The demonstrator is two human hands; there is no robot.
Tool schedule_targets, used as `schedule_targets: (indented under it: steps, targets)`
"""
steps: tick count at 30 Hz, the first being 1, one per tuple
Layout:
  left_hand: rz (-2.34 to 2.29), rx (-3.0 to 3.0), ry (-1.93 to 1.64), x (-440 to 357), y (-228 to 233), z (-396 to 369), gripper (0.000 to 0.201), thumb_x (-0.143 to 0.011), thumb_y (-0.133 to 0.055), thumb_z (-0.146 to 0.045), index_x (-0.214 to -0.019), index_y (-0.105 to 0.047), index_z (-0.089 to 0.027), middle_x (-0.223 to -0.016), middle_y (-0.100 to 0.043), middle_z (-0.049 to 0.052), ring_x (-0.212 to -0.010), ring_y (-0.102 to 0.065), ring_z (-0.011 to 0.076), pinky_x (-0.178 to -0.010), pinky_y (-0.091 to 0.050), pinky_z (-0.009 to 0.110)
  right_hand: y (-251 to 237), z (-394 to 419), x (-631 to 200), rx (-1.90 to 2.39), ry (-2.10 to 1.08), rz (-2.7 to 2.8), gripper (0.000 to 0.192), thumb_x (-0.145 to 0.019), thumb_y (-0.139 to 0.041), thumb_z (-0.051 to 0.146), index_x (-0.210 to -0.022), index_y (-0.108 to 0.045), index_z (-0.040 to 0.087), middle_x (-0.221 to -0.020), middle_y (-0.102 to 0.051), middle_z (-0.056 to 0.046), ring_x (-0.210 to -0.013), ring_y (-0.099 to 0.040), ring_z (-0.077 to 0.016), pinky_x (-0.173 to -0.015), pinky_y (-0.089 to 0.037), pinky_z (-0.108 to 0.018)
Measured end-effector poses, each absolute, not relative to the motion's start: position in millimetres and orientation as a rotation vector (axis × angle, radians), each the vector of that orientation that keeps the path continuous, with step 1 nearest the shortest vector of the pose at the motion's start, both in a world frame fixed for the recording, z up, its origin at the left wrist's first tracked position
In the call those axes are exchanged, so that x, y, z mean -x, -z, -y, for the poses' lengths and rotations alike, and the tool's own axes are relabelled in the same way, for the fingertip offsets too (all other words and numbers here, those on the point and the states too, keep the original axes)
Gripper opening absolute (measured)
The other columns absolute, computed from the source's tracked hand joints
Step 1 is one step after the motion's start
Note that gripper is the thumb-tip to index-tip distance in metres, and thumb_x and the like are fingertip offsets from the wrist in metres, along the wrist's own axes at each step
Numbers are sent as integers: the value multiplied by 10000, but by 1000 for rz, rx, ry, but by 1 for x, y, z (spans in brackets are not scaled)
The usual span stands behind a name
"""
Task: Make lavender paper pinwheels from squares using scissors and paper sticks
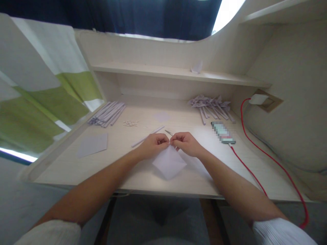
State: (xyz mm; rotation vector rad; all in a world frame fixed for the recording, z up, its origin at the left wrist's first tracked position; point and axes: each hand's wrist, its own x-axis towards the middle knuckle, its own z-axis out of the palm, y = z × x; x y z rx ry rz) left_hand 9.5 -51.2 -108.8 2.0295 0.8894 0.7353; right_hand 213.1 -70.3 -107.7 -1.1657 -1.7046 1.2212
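A sheet of white paper (169, 164), turned cornerwise like a diamond, hangs over the front part of the desk. Its top corner is pinched between the fingertips of my left hand (155, 144) and my right hand (186, 143), which almost meet. Whether that corner is folded, I cannot tell. Just beyond my left hand lies a rolled paper stick (143, 138). The pointed metal tip of a tool (168, 132), perhaps scissors, shows past my fingers; the rest of it is hidden.
Paper sticks (108, 114) are piled at the left, with a stack of paper (93, 144) before them. Small pale bits (130, 123) lie mid-desk. Paper pinwheels on sticks (211, 104) lie back right, near a phone (222, 132) on a red cable (246, 166). Folded paper (196, 67) sits on the shelf (153, 70).
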Motion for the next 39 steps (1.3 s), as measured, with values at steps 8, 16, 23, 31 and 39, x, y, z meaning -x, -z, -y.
schedule_targets:
  steps: [8,16,23,31,39]
  targets:
    - [-887,-2016,-756,-9,112,50,167,-832,-577,-276,-760,-664,-154,-712,-620,0,-653,-538,115,-583,-382,218,107,72,-212,1164,-1221,1704,113,-758,-576,173,-765,-688,158,-633,-627,16,-566,-582,-106,-574,-496,-233]
    - [-868,-2017,-772,-9,112,50,169,-842,-577,-281,-780,-669,-154,-752,-636,14,-673,-549,117,-586,-389,217,107,71,-211,1161,-1232,1687,112,-757,-573,173,-756,-683,156,-629,-624,15,-566,-580,-107,-573,-489,-233]
    - [-875,-2026,-768,-9,114,49,151,-837,-581,-268,-778,-663,-156,-745,-634,11,-670,-545,117,-589,-389,222,107,72,-210,1175,-1203,1704,108,-751,-570,174,-747,-677,159,-620,-614,18,-561,-560,-104,-574,-471,-231]
    - [-885,-2025,-768,-10,115,49,157,-835,-589,-277,-756,-647,-154,-721,-614,3,-658,-532,114,-582,-378,221,108,73,-210,1195,-1159,1734,114,-746,-562,180,-745,-675,163,-594,-596,25,-543,-532,-105,-550,-417,-229]
    - [-902,-2017,-786,-12,114,53,162,-821,-581,-272,-734,-640,-150,-703,-598,-3,-662,-524,119,-582,-375,219,106,76,-210,1219,-1062,1777,125,-742,-549,174,-743,-673,162,-564,-570,36,-528,-501,-102,-524,-368,-221]
